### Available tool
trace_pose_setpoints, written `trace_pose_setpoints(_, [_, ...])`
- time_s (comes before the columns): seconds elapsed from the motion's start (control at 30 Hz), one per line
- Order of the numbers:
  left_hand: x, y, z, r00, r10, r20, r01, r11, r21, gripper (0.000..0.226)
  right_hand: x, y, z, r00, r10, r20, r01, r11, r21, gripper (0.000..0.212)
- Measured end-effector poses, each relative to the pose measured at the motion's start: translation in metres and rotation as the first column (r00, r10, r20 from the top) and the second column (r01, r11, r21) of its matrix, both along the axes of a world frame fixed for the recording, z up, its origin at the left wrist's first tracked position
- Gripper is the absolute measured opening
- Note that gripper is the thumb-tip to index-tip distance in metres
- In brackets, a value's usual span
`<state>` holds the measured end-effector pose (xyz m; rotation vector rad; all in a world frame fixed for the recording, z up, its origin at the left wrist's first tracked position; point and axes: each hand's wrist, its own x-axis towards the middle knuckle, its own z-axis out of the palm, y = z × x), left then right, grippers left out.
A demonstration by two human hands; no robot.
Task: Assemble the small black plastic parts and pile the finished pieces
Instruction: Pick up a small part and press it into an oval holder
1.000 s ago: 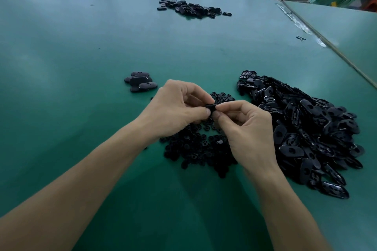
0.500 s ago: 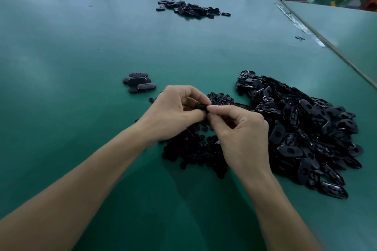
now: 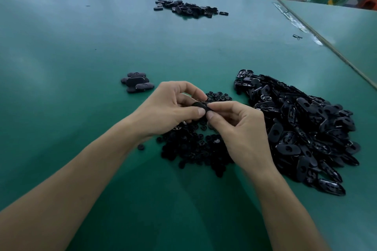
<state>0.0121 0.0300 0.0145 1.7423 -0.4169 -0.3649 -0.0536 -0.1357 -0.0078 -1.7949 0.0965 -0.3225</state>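
Black part pinched between hands

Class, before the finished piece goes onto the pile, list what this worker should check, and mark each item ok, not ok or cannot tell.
1. Black part pinched by left hand and right hand: ok.
2. Its pieces fully snapped together: cannot tell, fingers cover the joint.
3. Finished pile lies left of the hands, apart from the loose stock: ok.
4. Small round parts lie under the hands: ok.
5. Oval shells heaped at the right: ok.
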Motion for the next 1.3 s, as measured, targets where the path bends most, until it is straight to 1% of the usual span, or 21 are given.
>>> trace_pose_setpoints(0.1, [0.001, 0.002, 0.002, 1.0, -0.013, 0.017, 0.013, 1.0, -0.002, 0.017, 0.0, -0.003, 0.0, 0.999, 0.024, -0.034, -0.021, 0.998, 0.062, 0.01])
trace_pose_setpoints(0.2, [0.0, 0.003, 0.003, 0.999, -0.025, 0.042, 0.025, 1.0, 0.01, 0.017, -0.001, -0.004, -0.001, 0.997, 0.035, -0.067, -0.03, 0.996, 0.084, 0.008])
trace_pose_setpoints(0.37, [-0.001, 0.001, 0.002, 0.997, -0.008, 0.083, 0.004, 0.999, 0.044, 0.019, -0.001, -0.004, -0.002, 0.996, 0.021, -0.088, -0.015, 0.998, 0.065, 0.005])
trace_pose_setpoints(0.43, [-0.002, -0.001, 0.003, 0.995, 0.001, 0.095, -0.007, 0.998, 0.058, 0.017, 0.0, -0.003, -0.003, 0.997, -0.01, -0.079, 0.012, 1.0, 0.028, 0.004])
trace_pose_setpoints(0.5, [-0.006, -0.003, 0.003, 0.996, -0.007, 0.092, 0.002, 0.999, 0.052, 0.015, 0.001, -0.005, 0.0, 0.997, -0.054, -0.048, 0.053, 0.998, -0.014, 0.008])
trace_pose_setpoints(0.57, [-0.009, -0.005, 0.004, 0.998, -0.014, 0.063, 0.014, 1.0, 0.008, 0.014, 0.0, -0.01, 0.005, 1.0, -0.021, -0.012, 0.021, 1.0, 0.013, 0.01])
trace_pose_setpoints(0.67, [-0.008, -0.005, 0.006, 0.999, -0.006, 0.035, 0.008, 0.999, -0.054, 0.016, -0.004, -0.013, 0.012, 0.997, 0.082, 0.016, -0.083, 0.989, 0.119, 0.006])
trace_pose_setpoints(0.83, [-0.005, -0.001, 0.007, 1.0, -0.001, 0.007, 0.002, 0.999, -0.053, 0.017, -0.003, -0.009, 0.01, 0.995, 0.099, -0.019, -0.096, 0.986, 0.135, 0.011])
trace_pose_setpoints(1.07, [-0.003, -0.001, 0.003, 1.0, -0.026, -0.004, 0.026, 0.999, -0.034, 0.018, -0.005, -0.012, 0.01, 0.987, 0.14, -0.077, -0.126, 0.979, 0.157, 0.008])
trace_pose_setpoints(1.2, [-0.004, 0.0, 0.002, 1.0, -0.026, 0.014, 0.026, 0.999, -0.017, 0.018, -0.005, -0.012, 0.01, 0.987, 0.136, -0.086, -0.123, 0.983, 0.138, 0.009])
trace_pose_setpoints(1.3, [-0.004, -0.001, 0.002, 0.999, -0.023, 0.046, 0.023, 1.0, 0.003, 0.019, -0.005, -0.012, 0.009, 0.988, 0.125, -0.09, -0.117, 0.989, 0.092, 0.012])
